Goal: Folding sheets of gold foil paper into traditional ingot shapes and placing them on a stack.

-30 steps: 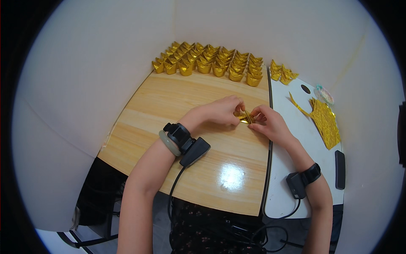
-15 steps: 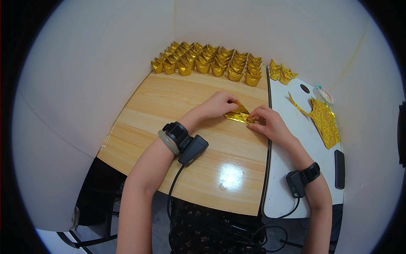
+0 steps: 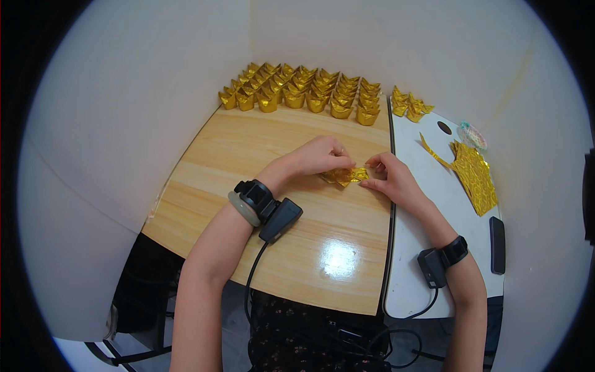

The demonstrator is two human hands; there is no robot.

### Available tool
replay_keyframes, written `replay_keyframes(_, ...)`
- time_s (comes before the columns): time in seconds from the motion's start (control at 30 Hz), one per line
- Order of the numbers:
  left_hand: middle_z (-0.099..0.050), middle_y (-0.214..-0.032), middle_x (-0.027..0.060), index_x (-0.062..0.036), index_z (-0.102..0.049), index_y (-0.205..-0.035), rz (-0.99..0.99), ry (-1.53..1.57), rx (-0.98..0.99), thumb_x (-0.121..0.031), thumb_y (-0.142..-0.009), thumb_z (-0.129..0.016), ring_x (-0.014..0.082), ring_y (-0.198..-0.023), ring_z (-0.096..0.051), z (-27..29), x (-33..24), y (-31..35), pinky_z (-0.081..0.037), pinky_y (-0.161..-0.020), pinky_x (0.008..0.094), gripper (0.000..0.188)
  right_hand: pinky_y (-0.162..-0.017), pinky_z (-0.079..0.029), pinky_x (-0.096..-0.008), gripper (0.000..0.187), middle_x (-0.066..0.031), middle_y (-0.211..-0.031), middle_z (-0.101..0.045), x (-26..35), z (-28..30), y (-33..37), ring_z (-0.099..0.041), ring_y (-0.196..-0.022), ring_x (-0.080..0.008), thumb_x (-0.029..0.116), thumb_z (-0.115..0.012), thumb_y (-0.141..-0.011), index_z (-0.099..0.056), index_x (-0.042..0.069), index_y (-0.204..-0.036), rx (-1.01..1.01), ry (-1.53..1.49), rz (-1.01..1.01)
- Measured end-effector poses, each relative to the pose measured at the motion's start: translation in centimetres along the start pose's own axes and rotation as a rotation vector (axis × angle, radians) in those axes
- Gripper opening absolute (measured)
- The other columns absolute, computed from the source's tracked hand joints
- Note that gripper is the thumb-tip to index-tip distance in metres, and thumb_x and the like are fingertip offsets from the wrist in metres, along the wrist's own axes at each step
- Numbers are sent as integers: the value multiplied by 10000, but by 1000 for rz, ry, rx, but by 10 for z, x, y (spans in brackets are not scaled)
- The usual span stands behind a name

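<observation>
A small piece of folded gold foil paper (image 3: pixel 358 175) lies low over the wooden table, between my two hands. My left hand (image 3: pixel 317 156) has its fingers curled and presses down on the paper from above, covering part of it. At the paper's right end, my right hand (image 3: pixel 396 181) pinches with thumb and forefinger, one on the far side and one on the near side. Beyond the hands, several finished gold paper ingots (image 3: pixel 294 96) stand in close rows along the far edge of the wooden table.
On the white table (image 3: pixel 434 186) at right lie a stack of flat gold paper sheets (image 3: pixel 477 180), a loose gold strip (image 3: pixel 436 155), a coiled pastel object (image 3: pixel 472 135) and a dark slim block (image 3: pixel 497 245). Gold ingots (image 3: pixel 409 105) stand at its far end. Pale walls enclose the tables.
The paper's raised triangular flap no longer shows, and the piece looks more compact. My left hand has shifted right over it, nearer my right hand, which stays at the right end.
</observation>
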State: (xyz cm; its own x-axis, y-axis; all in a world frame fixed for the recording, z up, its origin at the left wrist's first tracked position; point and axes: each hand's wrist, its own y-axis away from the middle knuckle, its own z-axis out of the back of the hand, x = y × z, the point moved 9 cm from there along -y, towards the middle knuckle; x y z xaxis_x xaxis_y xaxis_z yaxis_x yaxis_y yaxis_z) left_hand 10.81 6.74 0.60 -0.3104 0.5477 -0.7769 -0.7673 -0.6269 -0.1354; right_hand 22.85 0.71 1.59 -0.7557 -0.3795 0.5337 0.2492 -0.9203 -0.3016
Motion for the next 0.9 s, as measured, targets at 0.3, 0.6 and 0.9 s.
replay_keyframes(0.3, -617, -759, 97, -40, -642, -1025, -222, -287, -43, -204, -763, -680, 219, -722, -570, -17, -23, -1, -449, -644, 319, 312, -741, -487, -302, 412, -113, -913, -594, -8, -7, -2, -588, -864, -199, 178, -755, -725, -528, 5, -1022, 67, -198, -128)
replay_keyframes(0.6, -623, -814, 91, -21, -604, -1049, -155, -204, -195, -105, -726, -705, 217, -733, -593, -11, -16, -1, -477, -673, 320, 349, -745, -463, -313, 353, -106, -982, -552, 2, 4, -1, -548, -862, -209, 145, -735, -736, -538, 37, -1009, -131, -38, 33)
replay_keyframes(0.9, -643, -914, 141, 14, -612, -1065, -69, -140, -53, -104, -728, -701, 248, -856, -616, -19, -4, -7, -483, -761, 321, 368, -778, -463, -339, 355, -123, -899, -602, -7, -12, 0, -574, -861, -245, 159, -759, -704, -555, 23, -961, 54, -105, -101)
